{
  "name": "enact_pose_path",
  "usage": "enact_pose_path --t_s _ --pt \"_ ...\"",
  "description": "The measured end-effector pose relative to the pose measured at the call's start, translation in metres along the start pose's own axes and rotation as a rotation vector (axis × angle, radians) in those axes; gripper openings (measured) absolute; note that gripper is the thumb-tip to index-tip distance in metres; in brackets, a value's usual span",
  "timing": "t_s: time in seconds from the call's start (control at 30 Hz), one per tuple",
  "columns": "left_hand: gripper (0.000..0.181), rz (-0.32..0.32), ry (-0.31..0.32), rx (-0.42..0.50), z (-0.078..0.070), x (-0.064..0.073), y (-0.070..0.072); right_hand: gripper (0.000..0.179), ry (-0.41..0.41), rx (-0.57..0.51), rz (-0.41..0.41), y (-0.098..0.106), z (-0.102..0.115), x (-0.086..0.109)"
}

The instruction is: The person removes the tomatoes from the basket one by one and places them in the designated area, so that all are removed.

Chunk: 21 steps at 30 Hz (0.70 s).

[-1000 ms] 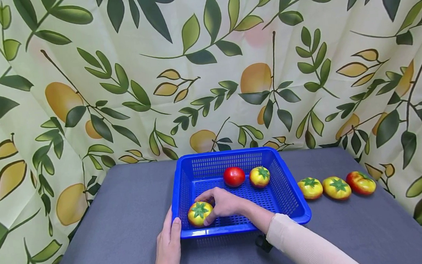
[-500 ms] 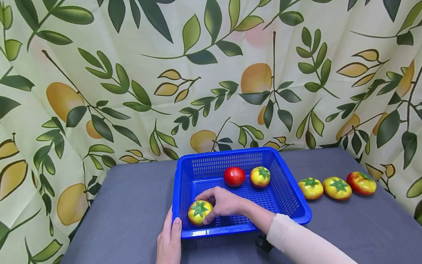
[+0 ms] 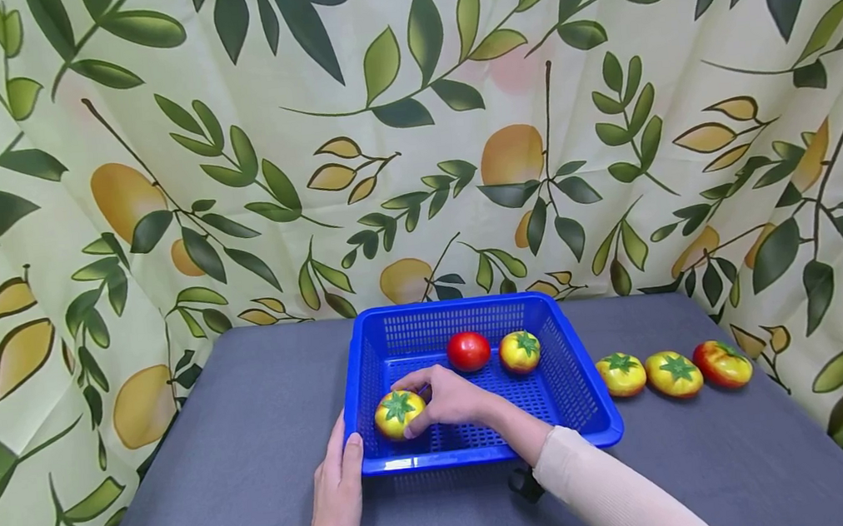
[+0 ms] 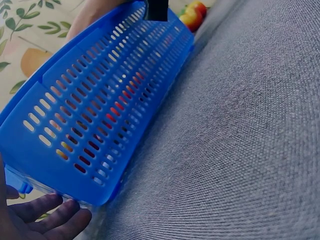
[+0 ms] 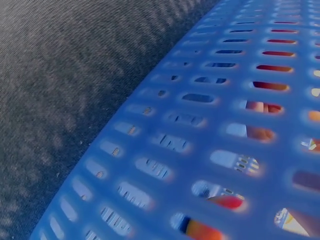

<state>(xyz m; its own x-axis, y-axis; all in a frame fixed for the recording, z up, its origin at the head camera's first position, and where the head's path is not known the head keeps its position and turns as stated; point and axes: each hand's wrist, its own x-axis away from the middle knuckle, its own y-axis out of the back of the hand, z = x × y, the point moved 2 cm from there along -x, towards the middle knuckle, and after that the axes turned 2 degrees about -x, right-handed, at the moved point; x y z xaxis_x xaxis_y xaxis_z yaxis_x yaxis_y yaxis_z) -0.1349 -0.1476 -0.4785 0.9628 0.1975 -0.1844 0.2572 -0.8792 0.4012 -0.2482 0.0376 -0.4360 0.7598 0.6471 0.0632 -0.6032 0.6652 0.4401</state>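
Observation:
A yellow-and-red tomato (image 3: 396, 416) with a green star-shaped calyx is in the near left part of the blue basket (image 3: 484, 456). My right hand (image 3: 448, 398) reaches over the basket's front rim and pinches this tomato between thumb and fingers. Outside the basket's near left corner, my left hand (image 3: 338, 483) touches the side and rim with fairly straight fingers. The left wrist view shows the fingers of that hand (image 4: 50, 217) at the corner. Farther back inside the basket lie a red tomato (image 3: 468, 352) and another yellow one (image 3: 520, 353). Slotted basket wall (image 5: 200, 120) hides the right hand's grip in the right wrist view.
To the right of the basket, two yellow-red tomatoes (image 3: 673, 375) and a redder one (image 3: 722, 364) sit in a row on the grey cloth-covered table (image 3: 254, 411). A leaf-patterned curtain (image 3: 413, 172) hangs behind. A small black object (image 3: 525, 484) shows under the right wrist.
The tomato in my right hand has shifted slightly upward in the head view, away from the basket's front wall. My left hand and the basket stay in place.

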Motion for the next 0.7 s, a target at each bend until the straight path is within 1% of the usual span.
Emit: enact_pose_path --t_s 0.13,0.23,0.43,0.53,0.7 --pt "0.054 -0.003 -0.001 -0.008 -0.001 0.000 0.000 0.054 -0.014 0.001 -0.044 0.002 0.001 0.001" --pt "0.054 -0.004 -0.017 -0.010 -0.001 0.001 0.001 0.056 -0.022 0.007 -0.086 0.004 0.003 0.003" --pt "0.053 -0.019 -0.022 -0.017 -0.001 0.001 0.003 0.058 -0.004 0.004 -0.162 0.008 0.010 0.014" --pt "0.052 -0.023 -0.025 -0.014 -0.001 0.001 0.003 0.058 0.009 -0.021 -0.215 0.014 0.014 0.022" --pt "0.051 -0.017 -0.028 -0.008 -0.002 0.000 0.001 0.058 -0.006 -0.079 -0.308 0.022 0.017 0.035"
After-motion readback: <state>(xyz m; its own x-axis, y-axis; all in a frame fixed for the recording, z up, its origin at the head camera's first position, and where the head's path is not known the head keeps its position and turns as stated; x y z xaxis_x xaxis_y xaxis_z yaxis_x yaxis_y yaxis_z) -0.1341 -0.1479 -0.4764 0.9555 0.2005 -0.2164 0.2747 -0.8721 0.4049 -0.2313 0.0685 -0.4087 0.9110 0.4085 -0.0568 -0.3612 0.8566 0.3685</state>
